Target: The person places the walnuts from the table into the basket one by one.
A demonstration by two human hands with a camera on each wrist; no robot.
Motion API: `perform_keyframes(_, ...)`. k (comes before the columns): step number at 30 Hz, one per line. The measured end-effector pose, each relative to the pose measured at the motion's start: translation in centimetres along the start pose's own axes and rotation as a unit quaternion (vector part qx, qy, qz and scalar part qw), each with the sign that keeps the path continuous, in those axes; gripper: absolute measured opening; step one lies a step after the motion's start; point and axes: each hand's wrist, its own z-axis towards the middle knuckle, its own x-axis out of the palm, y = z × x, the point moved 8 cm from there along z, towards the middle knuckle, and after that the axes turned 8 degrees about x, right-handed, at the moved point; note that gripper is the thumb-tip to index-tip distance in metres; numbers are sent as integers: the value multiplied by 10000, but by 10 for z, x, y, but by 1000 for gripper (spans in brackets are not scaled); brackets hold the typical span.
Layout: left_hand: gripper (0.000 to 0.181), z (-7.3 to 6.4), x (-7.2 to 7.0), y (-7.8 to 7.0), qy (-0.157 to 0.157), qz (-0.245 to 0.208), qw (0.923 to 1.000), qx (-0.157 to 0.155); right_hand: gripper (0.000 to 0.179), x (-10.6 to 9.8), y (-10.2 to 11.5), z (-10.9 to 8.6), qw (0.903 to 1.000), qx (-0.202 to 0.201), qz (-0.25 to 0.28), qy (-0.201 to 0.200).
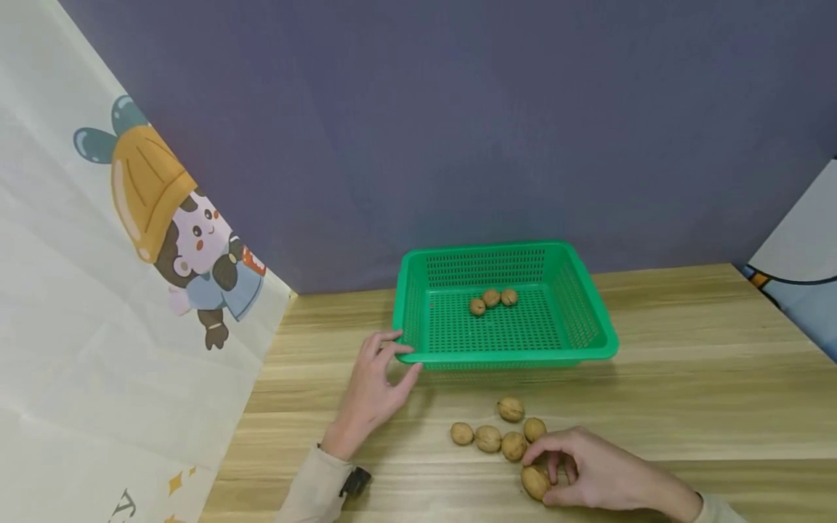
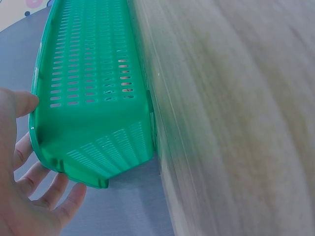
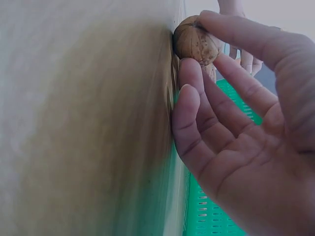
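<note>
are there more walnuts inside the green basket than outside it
No, the head view shows three walnuts in the green basket and six outside, one pinched by the right hand.

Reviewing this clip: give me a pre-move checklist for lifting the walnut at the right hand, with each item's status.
1. Pinch: right hand has the walnut between thumb and fingers. Ok.
2. Walnut clear of the wood-grain tabletop: contact is hard to judge. Cannot tell.
3. Basket steadied: left hand touches the green plastic basket at its near left corner. Ok.
4. Room inside: three walnuts leave much of the basket's floor bare. Ok.
5. All other walnuts inside: five loose walnuts lie in front of the basket. Not ok.
</note>
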Motion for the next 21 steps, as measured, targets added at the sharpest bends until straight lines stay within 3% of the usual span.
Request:
perform_keyframes(8,26,-1,-1,1,-6,2,10000,-35,32,1,0,1,10000,-48,-76,14)
perform_keyframes(13,25,0,-1,-1,-11,6,10000,0,29,-4,1,-1,9996,191,164,102)
perform_keyframes(16,26,1,1,-2,22,-15,10000,25,29,-14,10,-3,9995,219,205,108)
perform_keyframes(21,27,0,1,0,22,-31,10000,-27,30,-50,42,2,9989,57,-432,-175)
